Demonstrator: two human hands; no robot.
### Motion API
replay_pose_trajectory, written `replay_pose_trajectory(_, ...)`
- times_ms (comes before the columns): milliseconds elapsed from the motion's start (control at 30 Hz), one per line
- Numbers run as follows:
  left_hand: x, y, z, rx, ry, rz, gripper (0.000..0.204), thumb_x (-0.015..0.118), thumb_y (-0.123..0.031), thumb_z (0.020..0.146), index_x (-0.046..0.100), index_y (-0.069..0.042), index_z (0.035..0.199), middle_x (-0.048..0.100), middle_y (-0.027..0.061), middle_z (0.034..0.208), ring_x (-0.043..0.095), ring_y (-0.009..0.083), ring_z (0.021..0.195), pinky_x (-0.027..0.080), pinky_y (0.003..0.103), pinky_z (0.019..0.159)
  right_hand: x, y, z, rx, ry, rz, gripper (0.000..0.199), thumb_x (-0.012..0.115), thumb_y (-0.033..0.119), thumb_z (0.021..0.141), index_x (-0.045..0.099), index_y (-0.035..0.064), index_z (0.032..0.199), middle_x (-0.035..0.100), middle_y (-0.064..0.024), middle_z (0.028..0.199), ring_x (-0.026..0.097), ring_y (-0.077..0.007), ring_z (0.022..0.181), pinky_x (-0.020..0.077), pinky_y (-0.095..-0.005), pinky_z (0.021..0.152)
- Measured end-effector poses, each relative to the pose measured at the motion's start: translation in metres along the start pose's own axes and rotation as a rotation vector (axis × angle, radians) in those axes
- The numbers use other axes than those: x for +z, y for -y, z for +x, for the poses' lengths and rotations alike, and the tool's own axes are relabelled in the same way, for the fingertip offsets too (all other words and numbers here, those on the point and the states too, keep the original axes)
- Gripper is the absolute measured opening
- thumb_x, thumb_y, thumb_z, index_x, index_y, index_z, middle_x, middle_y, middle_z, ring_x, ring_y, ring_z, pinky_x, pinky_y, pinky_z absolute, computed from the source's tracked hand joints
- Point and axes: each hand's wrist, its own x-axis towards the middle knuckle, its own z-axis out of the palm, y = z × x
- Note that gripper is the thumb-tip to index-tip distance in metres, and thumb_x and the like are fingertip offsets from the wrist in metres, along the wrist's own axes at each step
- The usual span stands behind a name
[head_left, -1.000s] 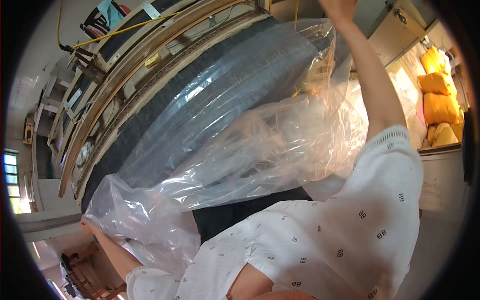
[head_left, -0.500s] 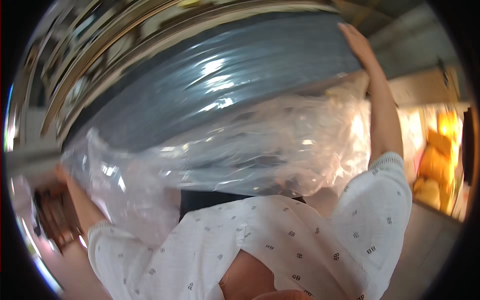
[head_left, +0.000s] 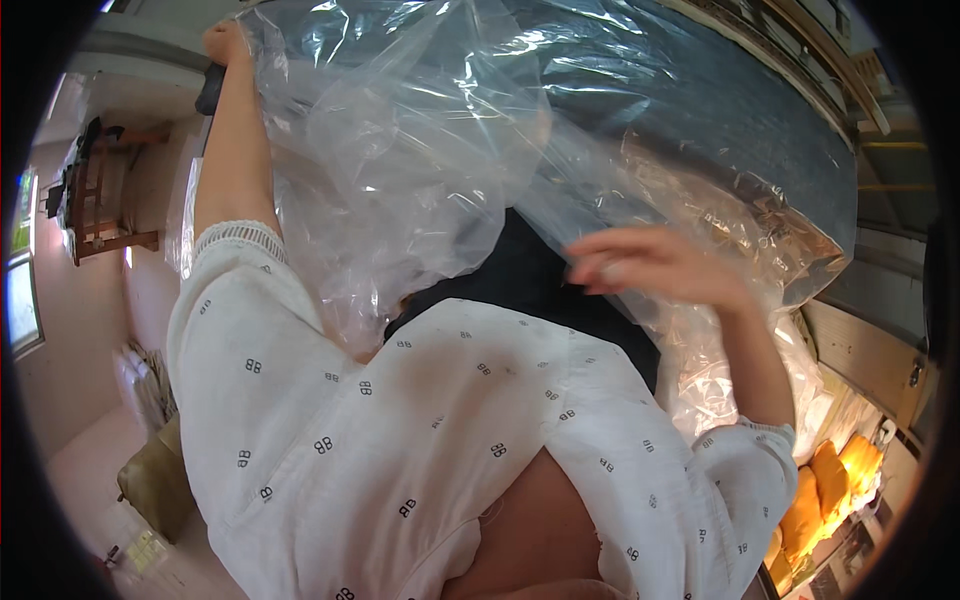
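Observation:
A large dark grey-blue panel (head_left: pixel 740 100), long and flat, spans the upper part of the view. Loose clear plastic film (head_left: pixel 400 150) lies over it and hangs in crumpled folds down toward my body. At the far upper left, my left hand (head_left: pixel 228 42) is closed in a fist on the film's edge, its arm stretched out. My right hand (head_left: pixel 655 265) is in front of my waist, above the film and dark clothing; it is blurred, its fingers stretched loosely leftward with nothing visible in them. The panel's left part is seen only through the film.
Wooden strips (head_left: pixel 835 60) run beyond the panel at the upper right. A wooden cabinet edge (head_left: pixel 870 355) and orange-yellow bundles (head_left: pixel 835 490) are at the right. A wooden chair or stand (head_left: pixel 100 200) is at the left, with an olive cushion (head_left: pixel 155 480) lower down.
My right hand has left the panel's far right edge and come back near my waist. My left hand has reached farther away, with the film now drawn farther over the panel's left part. My view has turned.

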Motion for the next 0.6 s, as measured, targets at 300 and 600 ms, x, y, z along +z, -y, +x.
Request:
replay_pose_trajectory(300, -0.003, -0.022, -0.029, -0.097, -0.014, -0.230, 0.020, 0.057, -0.021, 0.072, 0.061, -0.004, 0.081, 0.063, 0.0168, 0.082, 0.059, 0.0338, 0.080, 0.045, 0.041, 0.075, 0.061, -0.020, 0.116, -0.579, -0.337, -0.433, 0.017, 0.047, 0.015, 0.086, 0.056, 0.0009, 0.084, 0.058, -0.0107, 0.079, 0.057, -0.0228, 0.075, 0.0445, -0.0322, 0.069)
replay_pose_trajectory(600, 0.025, -0.034, -0.028, -0.203, 0.056, -0.615, 0.019, 0.053, -0.018, 0.077, 0.059, -0.001, 0.085, 0.062, 0.0155, 0.084, 0.059, 0.0284, 0.076, 0.044, 0.037, 0.072, -0.063, 0.146, -0.114, -1.560, -1.051, -0.209, 0.035, 0.051, 0.033, 0.083, 0.053, 0.0031, 0.102, 0.059, -0.0122, 0.100, 0.058, -0.0244, 0.088, 0.0458, -0.0386, 0.083)
